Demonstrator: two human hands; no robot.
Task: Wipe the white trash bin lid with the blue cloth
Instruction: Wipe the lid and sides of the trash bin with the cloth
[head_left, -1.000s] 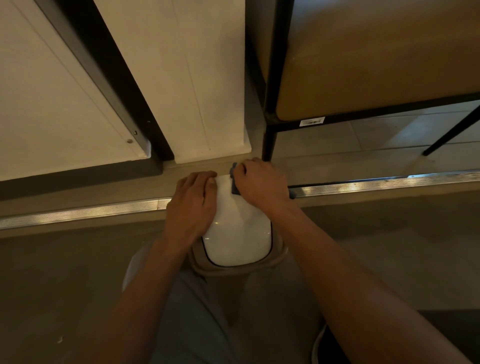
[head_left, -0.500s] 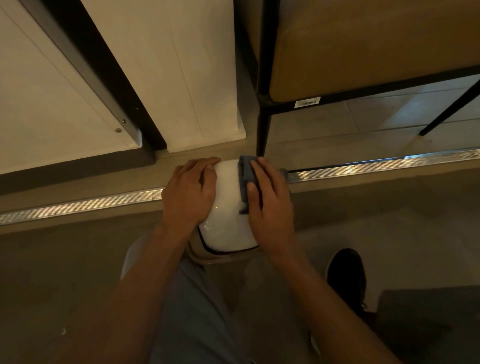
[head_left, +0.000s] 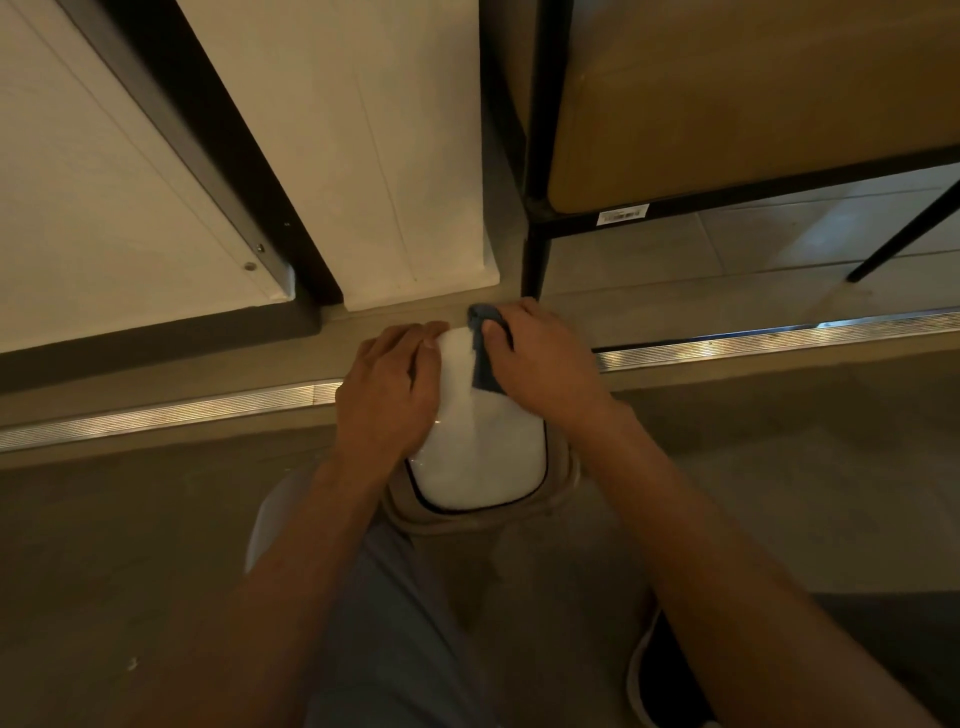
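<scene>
The white trash bin lid sits on a beige bin in the middle of the head view, seen from above. My left hand lies flat on the lid's left side, fingers curled over its far edge, holding it steady. My right hand presses the blue cloth against the lid's far right part. Most of the cloth is hidden under the fingers; only a dark blue strip shows beside them.
A black metal furniture leg stands just beyond the bin, under a tan panel. A white wall panel and dark door frame are at the back left. A metal floor strip runs across. My knee and dark shoe are below.
My right hand slid down the lid's right side with the cloth, then back up to the far right edge. My left hand has stayed on the lid's left side.
</scene>
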